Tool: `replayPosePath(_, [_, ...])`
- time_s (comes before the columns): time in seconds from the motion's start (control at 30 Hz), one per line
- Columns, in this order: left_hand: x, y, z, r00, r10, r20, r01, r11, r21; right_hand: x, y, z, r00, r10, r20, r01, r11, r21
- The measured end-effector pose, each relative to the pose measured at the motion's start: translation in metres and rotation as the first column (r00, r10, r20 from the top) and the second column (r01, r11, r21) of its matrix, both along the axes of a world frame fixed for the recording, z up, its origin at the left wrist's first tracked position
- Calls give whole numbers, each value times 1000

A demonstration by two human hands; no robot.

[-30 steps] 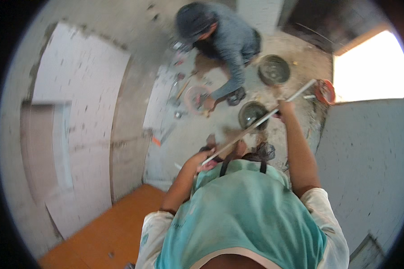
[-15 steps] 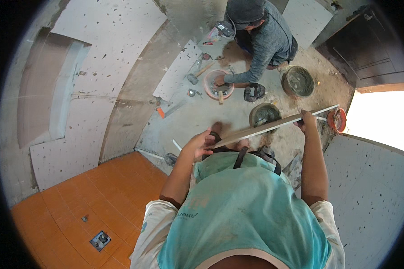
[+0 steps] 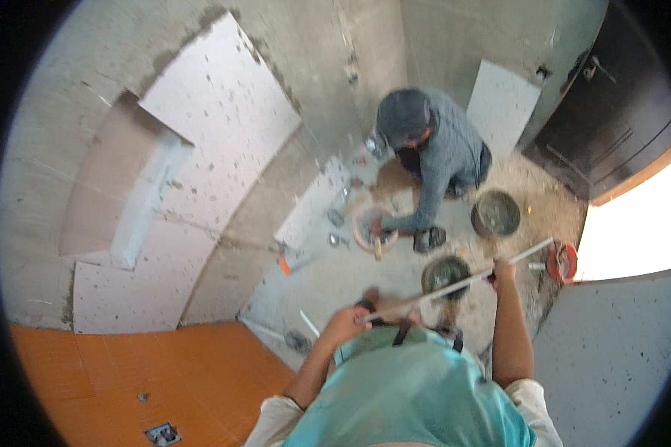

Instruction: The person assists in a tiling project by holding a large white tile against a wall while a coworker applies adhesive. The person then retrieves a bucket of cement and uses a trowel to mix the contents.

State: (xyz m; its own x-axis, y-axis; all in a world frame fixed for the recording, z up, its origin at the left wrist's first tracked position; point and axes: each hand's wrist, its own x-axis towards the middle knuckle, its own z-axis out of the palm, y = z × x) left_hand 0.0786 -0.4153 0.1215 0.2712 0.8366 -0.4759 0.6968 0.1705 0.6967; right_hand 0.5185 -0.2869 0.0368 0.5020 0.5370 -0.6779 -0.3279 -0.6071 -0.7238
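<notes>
Across my front I hold a large thin tile [image 3: 455, 286], seen almost edge-on as a pale strip, slanting up toward the right. My left hand [image 3: 345, 325] is closed on its left end, close to my shirt. Further out, my right hand [image 3: 504, 273] grips near its other end, fingers partly hidden behind the edge. Just beyond the tile stands a dark mortar bucket [image 3: 446, 262], partly covered by it. Past the tile's right tip is an orange-red bucket [image 3: 572, 264].
A co-worker [image 3: 443, 156] crouches ahead, one hand in a pink basin [image 3: 356, 232]. Another mortar bucket [image 3: 496, 214] stands at the right. A mallet [image 3: 335, 217] and an orange-handled tool [image 3: 285, 266] lie on the floor. Speckled white tiles [image 3: 224, 82] cover part of the left wall; orange tiles [image 3: 112, 365] lie below.
My view has tilted upward, so the scene sits lower and more wall shows. The tile now appears thinner, more edge-on. Both my hands still hold it.
</notes>
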Motion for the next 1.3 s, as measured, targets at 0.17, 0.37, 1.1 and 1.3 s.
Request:
replayPosePath(0.17, [9,1,19,997,-18,-81,22,998,52,-6,2,7,1000,3,-10,-4,997,-78])
replayPosePath(0.37, [15,5,25,989,-22,-144,40,992,119,-16,4,40,1000,-21,2,21,990,-138])
replayPosePath(1.1, [19,-6,27,990,80,-117,-58,982,179,3,0,7,995,94,-41,-97,992,-83])
replayPosePath(1.3, [11,-10,27,983,181,-7,-178,973,144,-2,3,11,993,94,-75,-100,993,-68])
